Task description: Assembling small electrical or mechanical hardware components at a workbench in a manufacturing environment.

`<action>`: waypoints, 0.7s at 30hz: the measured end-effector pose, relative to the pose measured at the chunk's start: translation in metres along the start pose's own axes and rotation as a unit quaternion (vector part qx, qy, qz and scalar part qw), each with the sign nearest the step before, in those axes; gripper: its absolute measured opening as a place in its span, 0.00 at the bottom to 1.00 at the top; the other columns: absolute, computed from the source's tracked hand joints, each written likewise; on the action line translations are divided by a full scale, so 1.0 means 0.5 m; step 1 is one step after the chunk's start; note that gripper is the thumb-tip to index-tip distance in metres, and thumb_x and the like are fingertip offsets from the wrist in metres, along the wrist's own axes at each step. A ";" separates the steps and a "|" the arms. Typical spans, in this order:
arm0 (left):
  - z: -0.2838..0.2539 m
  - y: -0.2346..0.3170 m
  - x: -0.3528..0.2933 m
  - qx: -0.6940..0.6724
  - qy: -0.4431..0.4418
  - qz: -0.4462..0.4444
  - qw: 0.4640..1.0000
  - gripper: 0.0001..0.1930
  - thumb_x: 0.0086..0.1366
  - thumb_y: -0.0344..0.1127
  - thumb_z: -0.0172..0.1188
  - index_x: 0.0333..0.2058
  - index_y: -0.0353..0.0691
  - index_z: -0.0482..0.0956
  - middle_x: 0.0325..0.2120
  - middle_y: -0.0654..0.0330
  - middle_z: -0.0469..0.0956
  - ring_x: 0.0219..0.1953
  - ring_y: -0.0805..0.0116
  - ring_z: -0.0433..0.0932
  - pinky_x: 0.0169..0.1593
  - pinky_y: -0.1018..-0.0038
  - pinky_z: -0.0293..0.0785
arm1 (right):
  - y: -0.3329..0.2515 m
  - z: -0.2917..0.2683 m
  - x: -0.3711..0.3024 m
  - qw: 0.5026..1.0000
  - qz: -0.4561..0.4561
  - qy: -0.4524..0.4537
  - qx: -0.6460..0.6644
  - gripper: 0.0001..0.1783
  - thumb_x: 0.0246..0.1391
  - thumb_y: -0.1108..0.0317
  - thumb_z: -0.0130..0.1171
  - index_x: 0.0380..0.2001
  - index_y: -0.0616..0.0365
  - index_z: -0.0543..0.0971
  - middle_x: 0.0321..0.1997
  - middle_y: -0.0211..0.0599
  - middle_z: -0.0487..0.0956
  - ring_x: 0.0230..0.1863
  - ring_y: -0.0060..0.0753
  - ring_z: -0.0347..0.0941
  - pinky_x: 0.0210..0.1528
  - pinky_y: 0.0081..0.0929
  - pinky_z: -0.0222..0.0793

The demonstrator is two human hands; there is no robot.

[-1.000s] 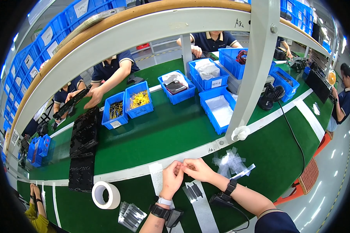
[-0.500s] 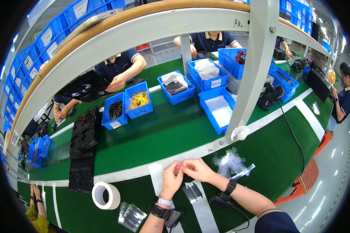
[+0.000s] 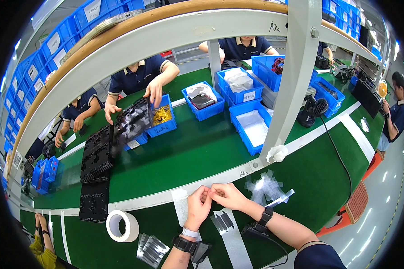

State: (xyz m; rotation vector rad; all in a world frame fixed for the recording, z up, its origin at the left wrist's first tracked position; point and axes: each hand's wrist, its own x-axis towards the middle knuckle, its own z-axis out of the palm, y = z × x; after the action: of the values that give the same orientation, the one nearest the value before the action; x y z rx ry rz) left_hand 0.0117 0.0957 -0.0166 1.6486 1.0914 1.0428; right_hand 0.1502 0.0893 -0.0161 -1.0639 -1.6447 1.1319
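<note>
Above the white strip at the table's near edge, my left hand [image 3: 198, 207] and my right hand [image 3: 228, 196] meet, fingertips pinched together. Whatever lies between the fingers is too small to make out. Just below them, several short dark strips [image 3: 222, 221] lie on a white tape band [image 3: 236, 249] on the green table. Right of my right hand is a loose pile of clear film pieces [image 3: 261, 190]. To the left of my left forearm sit clear sheets with dark strips [image 3: 151, 249] and a roll of white tape [image 3: 131, 227].
Black panels [image 3: 94, 197] are stacked at left. Across the table, a co-worker holds a black panel [image 3: 133, 119] over blue bins, one with yellow parts [image 3: 162, 115]. A white post [image 3: 286, 89] rises right of centre, near a small black fan [image 3: 313, 112] with a cable.
My hands stay in place. Across the table, the co-worker has swung the black panel right and nearer, over the bin of dark parts beside the panel stack.
</note>
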 end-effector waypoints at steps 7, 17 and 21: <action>0.001 -0.003 0.000 0.002 -0.001 -0.001 1.000 0.02 0.55 0.24 0.49 0.26 0.33 0.70 0.17 0.68 0.70 0.19 0.86 0.66 0.21 0.88 0.60 | 0.000 0.004 0.000 1.000 -0.013 0.021 0.016 0.08 0.46 0.70 0.51 0.19 0.63 0.68 0.13 0.26 0.64 0.16 0.12 0.56 0.17 0.15 0.53; 0.000 -0.006 -0.001 0.001 -0.002 -0.001 1.000 0.02 0.55 0.25 0.49 0.26 0.33 0.70 0.17 0.67 0.70 0.19 0.86 0.66 0.21 0.88 0.61 | -0.006 0.004 -0.001 1.000 -0.010 0.021 0.021 0.08 0.46 0.70 0.51 0.20 0.63 0.69 0.13 0.26 0.64 0.16 0.12 0.56 0.17 0.15 0.53; -0.001 -0.005 -0.001 -0.001 -0.002 0.000 1.000 0.02 0.55 0.24 0.49 0.26 0.33 0.70 0.17 0.67 0.70 0.19 0.86 0.66 0.21 0.88 0.61 | -0.002 0.004 0.000 1.000 -0.011 0.020 0.020 0.08 0.46 0.70 0.51 0.19 0.63 0.68 0.12 0.26 0.63 0.16 0.12 0.55 0.17 0.15 0.52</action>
State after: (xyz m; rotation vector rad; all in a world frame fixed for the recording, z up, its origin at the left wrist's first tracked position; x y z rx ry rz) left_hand 0.0108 0.0960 -0.0189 1.6480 1.0889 1.0399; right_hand 0.1480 0.0885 -0.0157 -1.0341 -1.5912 1.1183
